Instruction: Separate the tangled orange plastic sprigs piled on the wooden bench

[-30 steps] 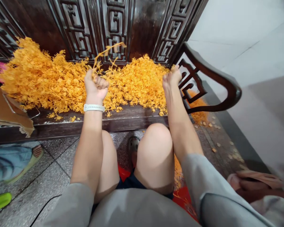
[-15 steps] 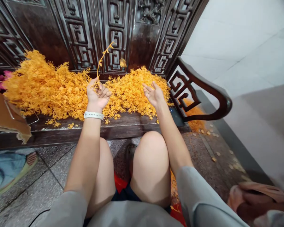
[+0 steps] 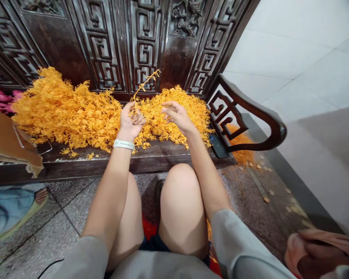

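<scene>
Left hand (image 3: 129, 124): gripping stem (image 3: 144, 82) low!
Right hand (image 3: 178, 117): loosely open, nearby.
Stem: likely light, bendy; best pinched by left fingers.

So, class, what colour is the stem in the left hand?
The stem is yellow-orange, best seen in the head view.

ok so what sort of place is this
Indoors, probably a room in a home: a carved bench heaped with orange sprigs, a tiled floor and someone's sandal.

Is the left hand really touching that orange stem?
Touching. The head view shows the stem held in the curled left hand, its free end sticking out above.
</scene>
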`<state>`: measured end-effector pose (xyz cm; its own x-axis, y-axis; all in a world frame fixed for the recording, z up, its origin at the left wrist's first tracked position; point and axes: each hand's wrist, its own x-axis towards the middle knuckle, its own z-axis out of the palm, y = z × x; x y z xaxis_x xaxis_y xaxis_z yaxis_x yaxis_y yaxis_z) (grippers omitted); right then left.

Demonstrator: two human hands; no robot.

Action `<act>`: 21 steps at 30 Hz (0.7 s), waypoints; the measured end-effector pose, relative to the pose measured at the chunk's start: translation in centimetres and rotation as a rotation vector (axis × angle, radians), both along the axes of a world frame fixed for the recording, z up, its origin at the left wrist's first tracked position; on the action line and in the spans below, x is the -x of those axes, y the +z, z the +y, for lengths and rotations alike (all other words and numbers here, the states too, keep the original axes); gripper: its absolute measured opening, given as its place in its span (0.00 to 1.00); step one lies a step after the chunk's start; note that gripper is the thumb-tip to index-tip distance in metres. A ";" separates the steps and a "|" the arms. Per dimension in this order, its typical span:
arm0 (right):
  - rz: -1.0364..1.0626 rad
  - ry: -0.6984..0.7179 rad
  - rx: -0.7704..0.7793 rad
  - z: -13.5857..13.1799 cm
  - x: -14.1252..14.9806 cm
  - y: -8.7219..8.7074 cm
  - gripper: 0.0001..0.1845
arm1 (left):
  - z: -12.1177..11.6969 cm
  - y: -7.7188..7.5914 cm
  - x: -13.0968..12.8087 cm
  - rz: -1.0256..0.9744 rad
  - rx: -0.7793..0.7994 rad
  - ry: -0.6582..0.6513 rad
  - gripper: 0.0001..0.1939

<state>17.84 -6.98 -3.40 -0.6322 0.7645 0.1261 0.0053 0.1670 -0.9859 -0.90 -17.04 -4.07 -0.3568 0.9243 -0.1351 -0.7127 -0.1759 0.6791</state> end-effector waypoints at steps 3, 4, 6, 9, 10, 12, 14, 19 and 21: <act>-0.133 0.032 -0.218 -0.2 1.2 -0.2 0.23 | 0.1 -0.2 -0.9 0.096 -0.016 -0.030 0.27; -0.165 0.014 -0.283 -0.2 1.4 -0.6 0.21 | 0.1 -0.3 -1.3 0.132 -0.026 -0.036 0.26; -0.179 -0.048 -0.378 -0.3 1.0 -1.5 0.15 | 0.0 -0.3 -2.0 0.218 -0.043 -0.073 0.23; -0.140 -0.159 -0.483 -1.5 -2.8 -2.3 0.09 | -0.6 -0.3 -3.3 0.392 -0.082 -0.210 0.21; -0.122 -0.204 -0.504 -2.2 -5.1 -2.3 0.10 | -0.9 -0.3 -3.6 0.463 -0.106 -0.270 0.19; -0.057 -0.337 -0.495 -3.9 -11.0 -2.3 0.12 | -1.9 0.1 -4.1 0.628 -0.139 -0.400 0.18; 0.042 -0.535 -0.416 -6.1 -18.1 -2.9 0.15 | -2.8 0.5 -3.9 0.828 -0.118 -0.578 0.20; -0.059 -1.160 0.137 -15.0 -31.4 -11.0 0.18 | -4.1 1.2 -2.0 1.222 0.002 -1.005 0.20; -0.198 -1.184 0.339 -20.0 -32.2 -16.1 0.20 | -4.0 0.8 -1.0 1.285 0.108 -0.864 0.14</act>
